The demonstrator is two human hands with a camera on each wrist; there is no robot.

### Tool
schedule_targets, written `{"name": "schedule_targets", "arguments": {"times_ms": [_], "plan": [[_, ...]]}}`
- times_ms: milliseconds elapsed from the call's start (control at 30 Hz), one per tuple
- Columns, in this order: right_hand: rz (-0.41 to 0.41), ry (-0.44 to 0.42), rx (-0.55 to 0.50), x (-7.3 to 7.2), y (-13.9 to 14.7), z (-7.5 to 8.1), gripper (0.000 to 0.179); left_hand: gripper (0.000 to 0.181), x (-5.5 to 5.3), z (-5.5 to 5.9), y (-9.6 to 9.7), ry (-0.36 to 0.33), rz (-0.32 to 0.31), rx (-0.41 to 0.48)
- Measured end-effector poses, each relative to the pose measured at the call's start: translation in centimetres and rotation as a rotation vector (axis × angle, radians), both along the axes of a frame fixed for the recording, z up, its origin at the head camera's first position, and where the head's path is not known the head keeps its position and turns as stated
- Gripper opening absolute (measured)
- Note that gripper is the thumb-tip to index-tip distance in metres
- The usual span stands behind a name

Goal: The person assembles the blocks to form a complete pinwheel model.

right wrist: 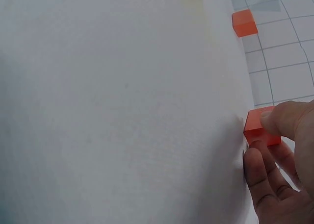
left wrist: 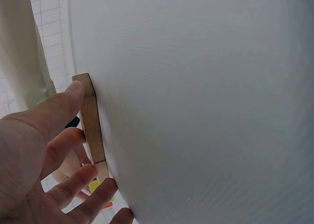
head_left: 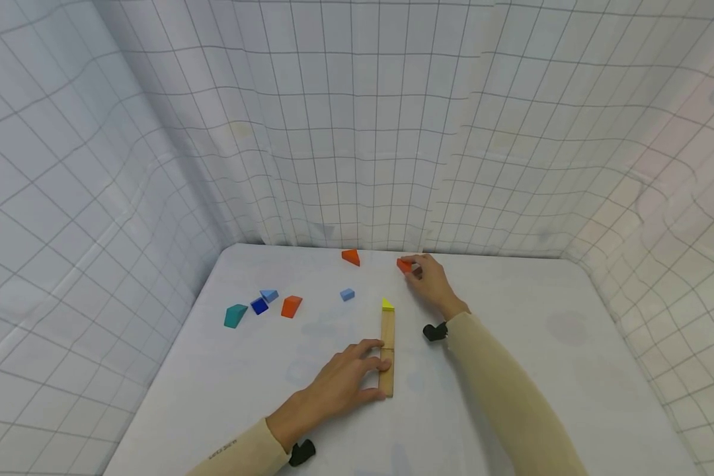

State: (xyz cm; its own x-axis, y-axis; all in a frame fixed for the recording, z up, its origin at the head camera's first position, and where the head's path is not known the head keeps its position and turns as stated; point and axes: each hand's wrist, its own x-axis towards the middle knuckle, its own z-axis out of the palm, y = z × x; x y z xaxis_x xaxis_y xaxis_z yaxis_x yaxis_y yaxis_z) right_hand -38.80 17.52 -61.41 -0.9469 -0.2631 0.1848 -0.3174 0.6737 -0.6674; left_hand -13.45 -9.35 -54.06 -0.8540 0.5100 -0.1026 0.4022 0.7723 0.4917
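Two light wooden blocks (head_left: pixel 387 328) lie end to end in a narrow strip on the white table (head_left: pixel 488 396). A small yellow triangular block (head_left: pixel 387 305) sits at the strip's far end. My left hand (head_left: pixel 344 382) rests along the strip's left side, its thumb touching the near block (left wrist: pixel 91 123) by its near end and its loosely spread fingers touching along it. Farther back on the right, my right hand (head_left: pixel 431 283) pinches an orange-red block (right wrist: pixel 260 127) between thumb and fingers, close to the table surface. The fingers partly cover that block.
Another orange-red block (head_left: pixel 351 256) lies near the back edge, with a light blue block (head_left: pixel 348 294) in front of it. To the left are an orange-red block (head_left: pixel 291 306), a dark blue block (head_left: pixel 259 305), a light blue wedge (head_left: pixel 269 295) and a teal block (head_left: pixel 235 315). Gridded white curtains (head_left: pixel 357 132) surround the table.
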Motion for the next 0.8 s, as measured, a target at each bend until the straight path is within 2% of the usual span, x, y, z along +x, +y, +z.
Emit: {"name": "schedule_targets", "arguments": {"times_ms": [200, 433, 567, 667, 800], "plan": [[0.015, 0.038, -0.019, 0.2, 0.0, -0.1, 0.047, 0.059, 0.1, 0.1, 0.0, 0.000, 0.002, 0.000], [0.003, 0.001, -0.044, -0.2, 0.4, -0.8, 0.048, 0.057, 0.1, 0.1, 0.0, 0.008, -0.002, 0.000], [-0.002, 0.015, -0.055, 0.4, 0.4, -0.6, 0.048, 0.058, 0.1, 0.1, 0.1, 0.008, 0.000, 0.001], [-0.017, 0.014, -0.070, 1.5, 0.2, 0.3, 0.046, 0.058, 0.1, 0.1, 0.0, 0.016, 0.001, 0.003], [-0.026, -0.032, -0.118, 4.1, -0.4, 3.3, 0.044, 0.058, 0.2, 0.0, 0.0, 0.024, -0.001, 0.006]]}}
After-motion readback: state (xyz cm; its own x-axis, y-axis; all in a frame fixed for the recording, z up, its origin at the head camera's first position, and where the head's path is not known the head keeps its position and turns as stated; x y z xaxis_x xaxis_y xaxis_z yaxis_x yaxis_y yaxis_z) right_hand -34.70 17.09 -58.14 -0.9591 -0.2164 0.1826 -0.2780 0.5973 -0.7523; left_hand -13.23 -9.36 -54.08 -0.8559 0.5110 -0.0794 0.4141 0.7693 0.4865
